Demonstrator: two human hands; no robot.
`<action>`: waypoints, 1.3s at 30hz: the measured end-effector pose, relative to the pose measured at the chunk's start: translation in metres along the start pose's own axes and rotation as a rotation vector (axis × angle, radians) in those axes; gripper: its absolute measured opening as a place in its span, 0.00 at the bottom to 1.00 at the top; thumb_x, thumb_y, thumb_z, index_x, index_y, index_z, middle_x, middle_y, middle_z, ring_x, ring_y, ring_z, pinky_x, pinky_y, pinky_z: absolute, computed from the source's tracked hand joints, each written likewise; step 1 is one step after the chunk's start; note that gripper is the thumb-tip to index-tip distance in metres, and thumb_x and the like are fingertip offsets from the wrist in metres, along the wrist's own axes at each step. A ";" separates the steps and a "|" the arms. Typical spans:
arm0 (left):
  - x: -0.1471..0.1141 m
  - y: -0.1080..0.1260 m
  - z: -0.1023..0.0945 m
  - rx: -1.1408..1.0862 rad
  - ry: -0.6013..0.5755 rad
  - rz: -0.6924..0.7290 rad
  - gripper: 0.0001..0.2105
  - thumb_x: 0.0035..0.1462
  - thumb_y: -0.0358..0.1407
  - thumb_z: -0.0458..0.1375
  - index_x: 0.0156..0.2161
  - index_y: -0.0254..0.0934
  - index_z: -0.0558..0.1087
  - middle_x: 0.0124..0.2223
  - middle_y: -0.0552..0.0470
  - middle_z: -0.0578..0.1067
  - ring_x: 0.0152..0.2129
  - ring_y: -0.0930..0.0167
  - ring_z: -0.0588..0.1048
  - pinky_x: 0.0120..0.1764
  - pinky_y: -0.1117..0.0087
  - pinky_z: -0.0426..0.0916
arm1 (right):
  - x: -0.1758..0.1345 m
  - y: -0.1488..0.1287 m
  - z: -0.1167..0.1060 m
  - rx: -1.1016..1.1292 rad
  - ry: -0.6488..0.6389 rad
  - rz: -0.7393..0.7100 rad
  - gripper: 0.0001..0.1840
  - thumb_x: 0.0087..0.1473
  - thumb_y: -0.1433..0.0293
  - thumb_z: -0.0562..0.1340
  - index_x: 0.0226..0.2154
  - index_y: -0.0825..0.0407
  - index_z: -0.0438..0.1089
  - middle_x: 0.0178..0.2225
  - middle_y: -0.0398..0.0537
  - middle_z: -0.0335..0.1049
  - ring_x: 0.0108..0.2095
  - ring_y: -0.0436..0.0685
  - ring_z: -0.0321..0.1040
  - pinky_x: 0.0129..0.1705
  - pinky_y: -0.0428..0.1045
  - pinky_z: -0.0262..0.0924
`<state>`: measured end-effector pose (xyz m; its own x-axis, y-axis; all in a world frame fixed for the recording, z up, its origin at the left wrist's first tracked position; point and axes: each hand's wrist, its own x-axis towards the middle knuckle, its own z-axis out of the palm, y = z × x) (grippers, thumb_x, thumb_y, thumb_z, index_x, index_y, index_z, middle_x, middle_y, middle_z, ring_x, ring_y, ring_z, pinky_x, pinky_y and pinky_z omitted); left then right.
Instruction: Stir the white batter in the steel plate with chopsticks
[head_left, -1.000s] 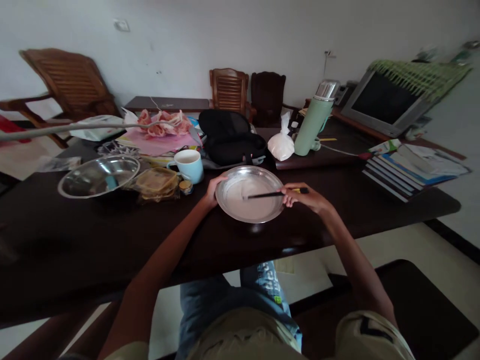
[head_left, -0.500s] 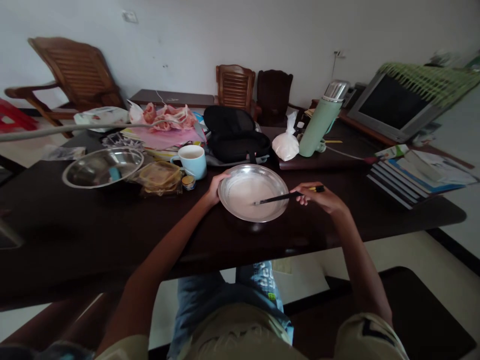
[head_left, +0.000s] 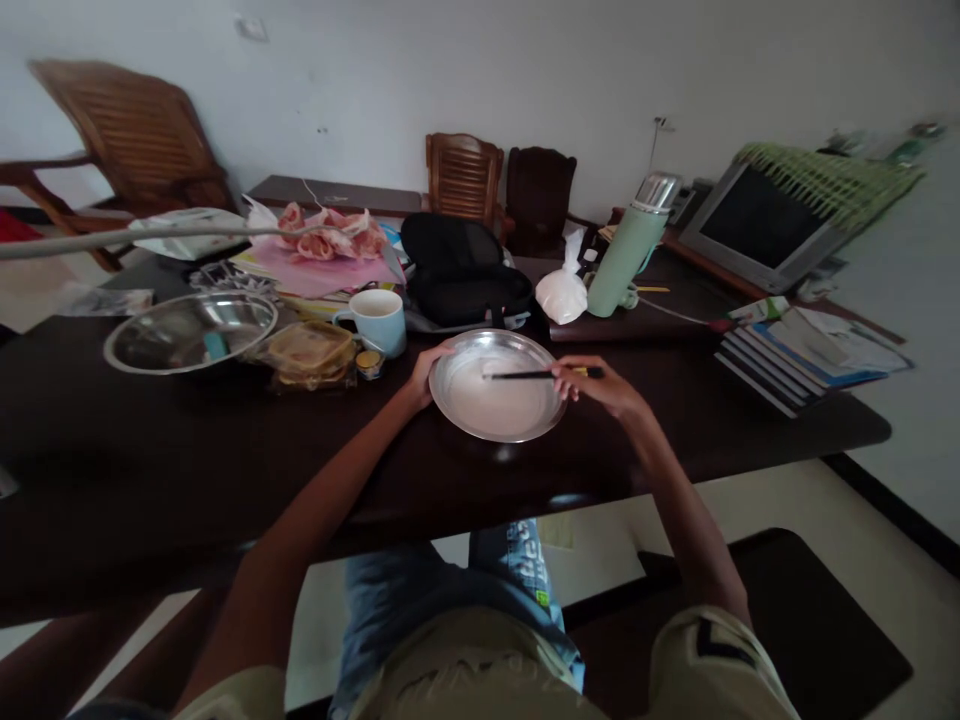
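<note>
Stick (head_left: 525, 375) over pan (head_left: 510, 342), near front edge of surface (head_left: 465, 485).
Pinched in right fingers (head_left: 568, 388), tip leftward, long axis roughly along that edge; left fingers (head_left: 438, 354) clasping pan's left rim.

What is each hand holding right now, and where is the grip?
The right hand grips the thin dark stick near its yellow-marked end; the left hand holds the metal dish by the rim on its left side.
</note>
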<state>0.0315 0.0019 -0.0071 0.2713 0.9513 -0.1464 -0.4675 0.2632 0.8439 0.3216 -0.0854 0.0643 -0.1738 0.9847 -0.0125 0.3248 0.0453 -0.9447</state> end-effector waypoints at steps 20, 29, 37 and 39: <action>-0.004 0.004 0.004 -0.004 0.063 -0.051 0.10 0.47 0.30 0.56 0.34 0.34 0.78 0.23 0.52 0.76 0.23 0.68 0.72 0.32 0.69 0.67 | -0.009 0.010 -0.006 -0.024 0.162 -0.020 0.22 0.47 0.51 0.65 0.33 0.52 0.78 0.25 0.48 0.74 0.24 0.52 0.66 0.24 0.46 0.55; -0.004 0.003 0.004 0.019 0.028 -0.028 0.12 0.44 0.31 0.56 0.36 0.33 0.77 0.23 0.53 0.75 0.21 0.69 0.71 0.32 0.68 0.66 | -0.006 0.009 -0.005 0.030 0.164 0.002 0.22 0.45 0.51 0.67 0.31 0.53 0.79 0.21 0.46 0.72 0.22 0.51 0.65 0.23 0.46 0.55; -0.001 0.002 0.001 -0.019 0.014 -0.030 0.13 0.46 0.30 0.56 0.39 0.33 0.77 0.27 0.52 0.78 0.24 0.69 0.73 0.33 0.69 0.67 | -0.006 0.013 -0.005 0.028 0.092 0.017 0.19 0.47 0.53 0.66 0.32 0.53 0.79 0.22 0.47 0.73 0.22 0.51 0.66 0.25 0.47 0.57; -0.001 0.002 0.001 -0.026 0.005 -0.038 0.13 0.46 0.30 0.56 0.38 0.33 0.77 0.27 0.52 0.78 0.23 0.69 0.73 0.32 0.69 0.67 | -0.005 0.014 -0.005 0.043 0.208 -0.032 0.19 0.47 0.54 0.67 0.31 0.52 0.79 0.22 0.46 0.73 0.22 0.51 0.65 0.25 0.46 0.56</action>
<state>0.0313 0.0015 -0.0051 0.2853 0.9413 -0.1804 -0.4786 0.3030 0.8241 0.3315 -0.0886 0.0527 0.0136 0.9966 0.0810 0.2814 0.0739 -0.9567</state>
